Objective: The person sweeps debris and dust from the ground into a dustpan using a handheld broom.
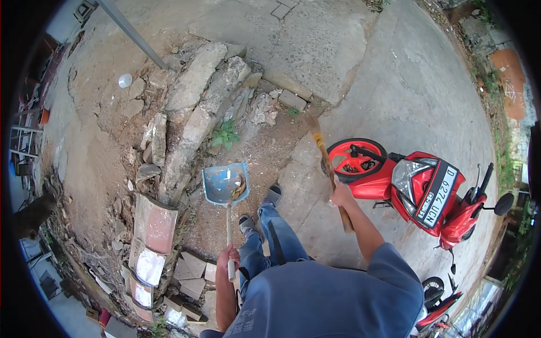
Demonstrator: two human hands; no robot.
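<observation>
Item one: dustpan, blue, long-handled, set on or just above the bare dirt ahead of the feet; contact with the ground cannot be confirmed. Dry leaves are contained toward its right side. The pale handle is closed upon by the left grip, near the upper end.

Item two: broom, wooden-handled, bristles well apart from the pan. The shaft is wrapped by the right grip, a length of handle being left free behind it.

Adjacent: red motorcycle, its front wheel overlapped in view by the broom shaft; whether they touch cannot be told. Broken concrete and a small green plant are noted near the pan.

Hazards, as judged. Leaves may be spilled if the handle is twisted, the pan being steered from its far end by one hand. The wheel may be knocked if the broom is swung rightward. Debris may be passed under the pan's lip where the dirt is uneven. The pan may be snagged or tilted if drawn against the concrete. Footing may be upset by loose rubble.
</observation>
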